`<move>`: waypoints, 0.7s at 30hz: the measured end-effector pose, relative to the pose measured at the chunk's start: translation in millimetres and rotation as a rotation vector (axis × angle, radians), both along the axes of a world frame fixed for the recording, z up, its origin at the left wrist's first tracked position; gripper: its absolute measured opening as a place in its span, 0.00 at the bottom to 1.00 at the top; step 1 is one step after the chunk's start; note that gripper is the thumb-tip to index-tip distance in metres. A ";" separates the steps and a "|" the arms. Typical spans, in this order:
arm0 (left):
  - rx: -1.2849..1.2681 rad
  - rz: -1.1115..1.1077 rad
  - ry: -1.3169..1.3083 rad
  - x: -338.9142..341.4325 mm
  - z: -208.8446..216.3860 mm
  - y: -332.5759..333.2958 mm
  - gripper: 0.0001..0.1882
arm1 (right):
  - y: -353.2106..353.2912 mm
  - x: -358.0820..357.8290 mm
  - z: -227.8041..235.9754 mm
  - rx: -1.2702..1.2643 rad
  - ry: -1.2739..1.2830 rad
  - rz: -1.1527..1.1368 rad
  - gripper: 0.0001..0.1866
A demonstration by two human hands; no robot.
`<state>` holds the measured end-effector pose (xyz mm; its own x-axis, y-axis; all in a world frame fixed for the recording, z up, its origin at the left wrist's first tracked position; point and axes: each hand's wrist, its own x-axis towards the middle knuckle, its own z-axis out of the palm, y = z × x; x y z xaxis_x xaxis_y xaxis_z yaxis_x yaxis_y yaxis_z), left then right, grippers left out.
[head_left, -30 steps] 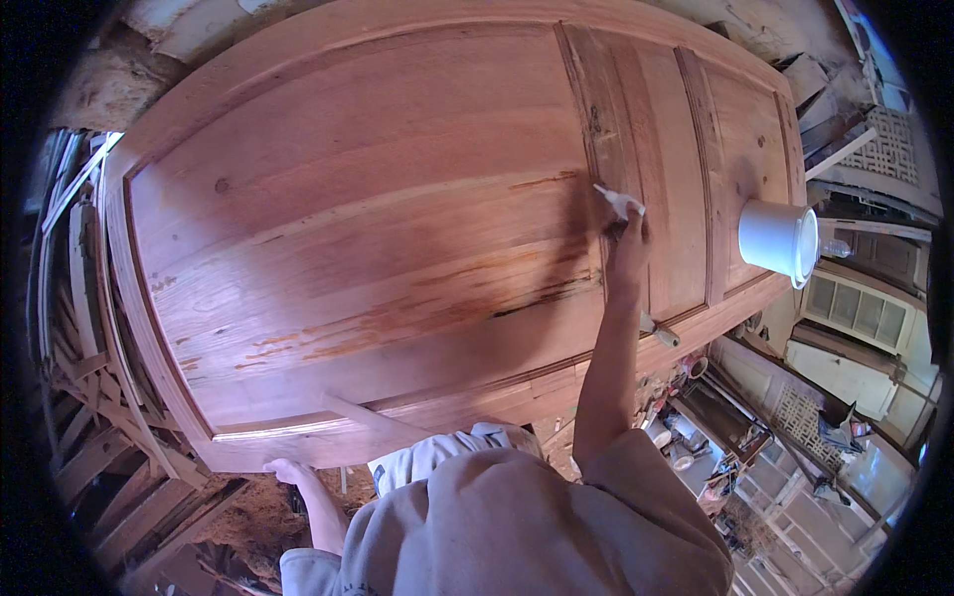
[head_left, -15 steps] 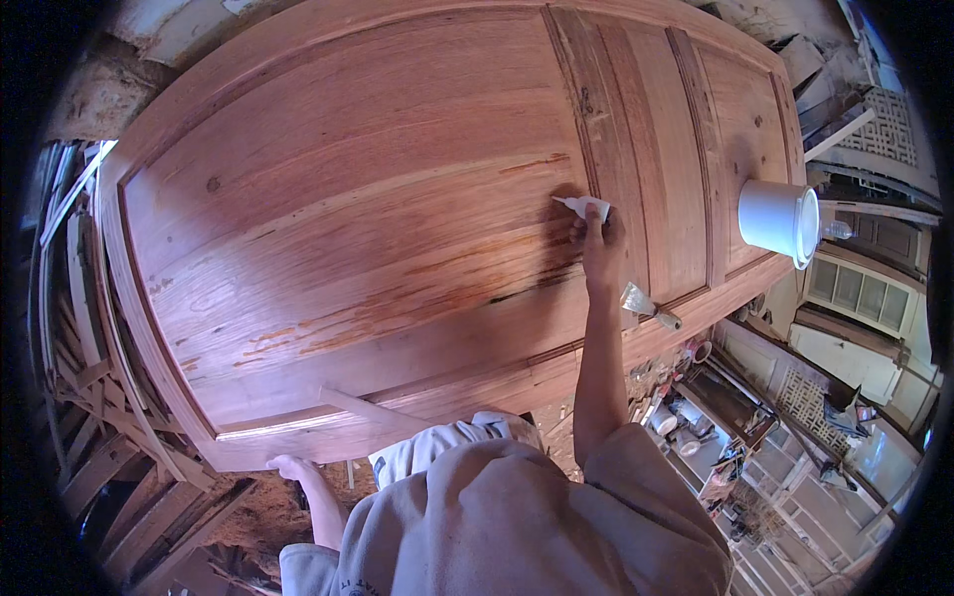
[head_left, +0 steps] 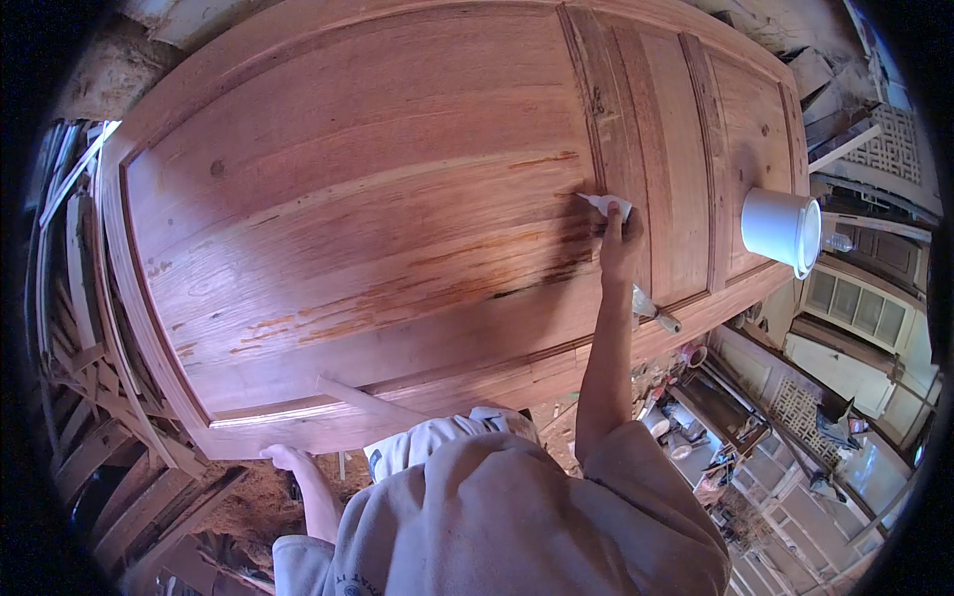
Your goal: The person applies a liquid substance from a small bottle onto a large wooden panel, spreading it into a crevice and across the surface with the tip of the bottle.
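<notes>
A large reddish wooden panel door (head_left: pixel 397 119) lies flat before me, with orange-brown streaks (head_left: pixel 328 320) along its big panel. My right hand (head_left: pixel 616 236) is closed around a small white squeeze bottle (head_left: pixel 613 206), held over the panel's right end. The bottle's thin nozzle points left, close to the wood; I cannot tell if it touches. Under my right forearm, partly hidden, a putty knife (head_left: pixel 660 316) lies on the door's near rail. My left hand (head_left: pixel 285 456) rests at the door's near-left edge, its fingers loosely stretched and holding nothing visible.
A white bucket (head_left: pixel 775 230) stands on the door's right end. A thin wood strip (head_left: pixel 363 399) sticks out over the near rail by my waist. Scrap lumber (head_left: pixel 94 348) is piled at the left. Shelving and cluttered materials (head_left: pixel 735 417) fill the lower right.
My right hand has moved a little to the right with the bottle, toward the door's cross rail. The whole view has shifted slightly. My left hand stays at the edge.
</notes>
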<state>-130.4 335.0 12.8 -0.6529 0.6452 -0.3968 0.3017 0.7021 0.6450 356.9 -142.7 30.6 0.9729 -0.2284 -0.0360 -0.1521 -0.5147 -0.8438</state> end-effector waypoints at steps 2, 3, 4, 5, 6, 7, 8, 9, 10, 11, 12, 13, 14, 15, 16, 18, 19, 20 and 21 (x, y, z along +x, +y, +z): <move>-0.041 0.035 0.038 1.1 1.7 0.3 0.45 | -0.1 0.6 7.9 -0.101 0.035 -0.061 0.17; -0.042 0.036 0.038 0.0 1.4 0.8 0.45 | -1.1 1.0 7.8 -0.102 0.035 -0.061 0.17; -0.042 0.044 0.034 -1.5 0.5 2.0 0.45 | -2.4 1.6 7.2 -0.003 0.053 -0.079 0.17; -0.041 0.054 0.030 -3.3 0.2 3.1 0.45 | 2.2 2.4 11.5 0.096 0.072 -0.095 0.17; -0.039 0.055 0.032 -4.5 0.7 4.1 0.45 | 6.5 0.3 16.5 0.097 0.073 -0.094 0.17; -0.056 0.075 0.039 -5.4 1.5 5.1 0.45 | 11.1 -4.4 22.2 0.058 0.063 -0.056 0.17; -0.078 0.092 0.043 -3.5 0.5 5.1 0.45 | 15.0 -7.9 29.7 0.013 0.048 -0.021 0.17; -0.082 0.089 0.042 -0.2 0.2 4.0 0.45 | 12.7 -11.8 25.7 0.009 0.047 -0.024 0.17; -0.080 0.086 0.032 4.5 0.7 2.2 0.45 | 8.2 -16.8 16.7 -0.073 0.083 -0.003 0.17; -0.075 0.083 0.023 6.6 1.4 1.6 0.45 | 9.0 -20.9 11.9 -0.096 0.087 0.027 0.17; -0.066 0.085 0.026 -6.0 -2.0 7.2 0.45 | 15.3 -24.6 8.9 -0.110 0.091 0.062 0.17; -0.063 0.079 0.014 -27.3 -11.7 16.0 0.45 | 21.5 -27.7 6.7 -0.102 0.094 0.064 0.17; -0.068 0.070 0.000 -37.9 -19.5 20.1 0.45 | 28.5 -29.1 9.6 0.012 0.103 0.104 0.16; -0.068 0.070 0.002 -37.1 -19.0 19.1 0.45 | 41.0 -29.3 19.4 0.125 0.112 0.143 0.14; -0.097 0.080 0.010 -35.8 -18.0 17.1 0.45 | 51.7 -31.1 33.0 0.153 0.152 0.118 0.13; -0.137 0.081 0.010 -15.9 -12.3 7.1 0.45 | 44.1 -29.1 25.7 0.144 0.138 0.134 0.13; -0.140 0.071 0.021 0.9 -5.5 -0.5 0.45 | 39.3 -28.5 21.0 0.138 0.128 0.152 0.13; -0.132 0.067 0.036 8.1 1.9 -2.5 0.44 | 39.6 -28.9 17.9 0.142 0.130 0.151 0.13; -0.121 0.070 0.037 -7.8 -2.3 5.1 0.44 | 43.7 -28.9 16.1 0.143 0.114 0.161 0.13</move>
